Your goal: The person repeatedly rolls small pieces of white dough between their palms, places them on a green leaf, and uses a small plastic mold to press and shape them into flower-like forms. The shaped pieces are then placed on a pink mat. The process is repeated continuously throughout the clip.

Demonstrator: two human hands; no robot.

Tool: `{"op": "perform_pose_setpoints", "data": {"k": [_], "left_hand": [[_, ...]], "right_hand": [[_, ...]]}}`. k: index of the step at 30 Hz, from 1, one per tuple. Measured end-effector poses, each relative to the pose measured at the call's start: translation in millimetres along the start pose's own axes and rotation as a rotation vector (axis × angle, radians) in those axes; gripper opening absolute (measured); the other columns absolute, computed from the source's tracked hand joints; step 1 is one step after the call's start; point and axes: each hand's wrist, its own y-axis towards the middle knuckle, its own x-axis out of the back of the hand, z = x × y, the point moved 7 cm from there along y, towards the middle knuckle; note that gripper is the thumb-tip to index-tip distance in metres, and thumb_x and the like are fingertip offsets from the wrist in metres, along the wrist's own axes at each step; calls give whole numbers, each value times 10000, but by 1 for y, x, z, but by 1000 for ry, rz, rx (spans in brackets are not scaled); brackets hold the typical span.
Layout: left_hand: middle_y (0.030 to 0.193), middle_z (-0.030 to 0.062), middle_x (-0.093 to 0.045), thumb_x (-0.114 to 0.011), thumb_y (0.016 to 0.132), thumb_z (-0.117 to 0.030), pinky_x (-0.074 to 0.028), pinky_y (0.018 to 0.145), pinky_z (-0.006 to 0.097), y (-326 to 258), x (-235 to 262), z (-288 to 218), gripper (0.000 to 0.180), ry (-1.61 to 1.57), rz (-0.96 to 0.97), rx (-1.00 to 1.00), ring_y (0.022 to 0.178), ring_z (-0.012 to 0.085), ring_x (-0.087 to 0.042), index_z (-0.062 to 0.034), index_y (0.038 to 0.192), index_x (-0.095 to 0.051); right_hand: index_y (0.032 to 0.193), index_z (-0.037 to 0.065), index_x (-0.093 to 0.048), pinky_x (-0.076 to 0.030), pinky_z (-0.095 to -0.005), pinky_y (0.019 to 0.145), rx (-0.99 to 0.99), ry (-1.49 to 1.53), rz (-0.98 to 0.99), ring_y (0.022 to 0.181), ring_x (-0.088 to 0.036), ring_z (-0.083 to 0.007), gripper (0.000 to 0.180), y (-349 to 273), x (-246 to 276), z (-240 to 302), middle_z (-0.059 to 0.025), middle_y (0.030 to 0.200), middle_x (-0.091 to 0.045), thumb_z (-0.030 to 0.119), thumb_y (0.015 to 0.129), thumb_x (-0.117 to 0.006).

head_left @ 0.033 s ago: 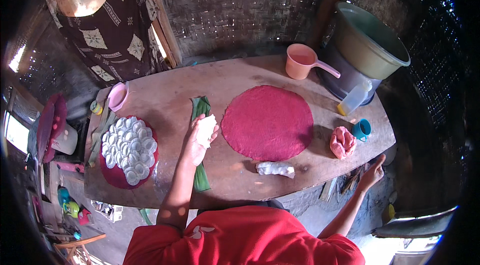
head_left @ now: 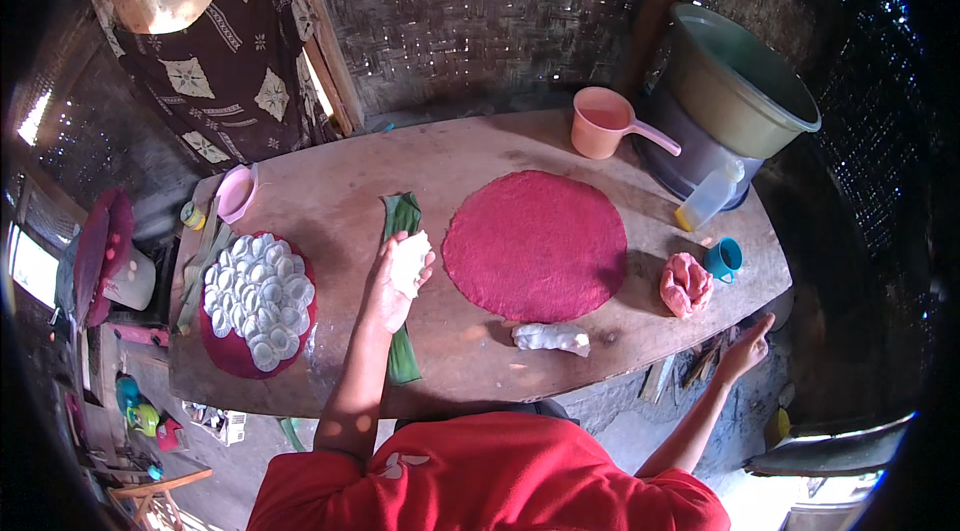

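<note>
My left hand (head_left: 384, 293) is cupped around a soft white lump of dough (head_left: 408, 265), above a strip of green leaf (head_left: 402, 359) lying on the table. To its right lies a flat, round, dark pink mat (head_left: 535, 246). A second dark pink round (head_left: 228, 356) at the left carries many small whitish discs with raised rims (head_left: 257, 293). My right hand (head_left: 742, 355) hangs beyond the table's front right edge, index finger stretched out and the others loosely bent, nothing visible in it. Nearest to it on the table are a crumpled pink bundle (head_left: 685, 286) and a teal cup (head_left: 723, 258).
On the wooden table (head_left: 350, 186) are a whitish wrapped bundle (head_left: 552, 338), a pink dipper (head_left: 602, 123), a clear bottle with yellow (head_left: 708, 197), and a pink bowl (head_left: 237, 193). A large greenish basin (head_left: 745, 81) stands at the back right. Woven walls enclose the table.
The white lump has tipped slightly in my left hand. My right hand's fingers have shifted a little; the other things stay in place.
</note>
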Motion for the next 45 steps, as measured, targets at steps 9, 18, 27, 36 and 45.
{"op": "perform_pose_setpoints", "data": {"k": [9,18,27,36,45], "left_hand": [[1241,103,-581,-394,932,-587,-451,970,443,-8,7,-13,555,-314,58,-28,1165,369,-535,-149,1254,-508],[1084,168,-621,-367,958,-553,-413,1013,469,-21,5,-36,576,-264,58,-121,1105,374,-565,-26,1066,-574],[915,119,-646,-424,955,-522,-433,959,471,-27,22,-39,494,-208,-71,-143,884,276,-609,-63,871,-585],[624,1,-453,-428,940,-562,-451,632,347,-31,9,-33,504,-168,-3,-127,598,173,-494,-140,668,-479],[1483,122,-329,-480,965,-317,-466,961,369,-59,-111,2,595,-156,463,-64,1202,249,-525,-268,1492,-209]], "right_hand": [[737,-21,-557,-464,-358,559,-350,99,200,494,-448,-170,295,1,-13,23,-37,550,-475,199,928,-608],[959,36,-672,-324,-341,392,60,85,14,434,-364,-97,185,10,-8,60,-50,604,-534,194,947,-575],[1042,-8,-688,-502,-300,747,44,-114,25,804,-631,-243,222,20,-14,64,-151,948,-674,138,945,-552],[1409,169,-437,-64,-580,1120,117,-846,565,1439,-75,-368,601,-12,-56,128,-154,1548,-185,548,953,-342],[1478,163,-289,21,-553,1133,660,507,927,1446,-1,-375,699,-148,-129,369,-170,1567,-83,306,843,-547]]}}
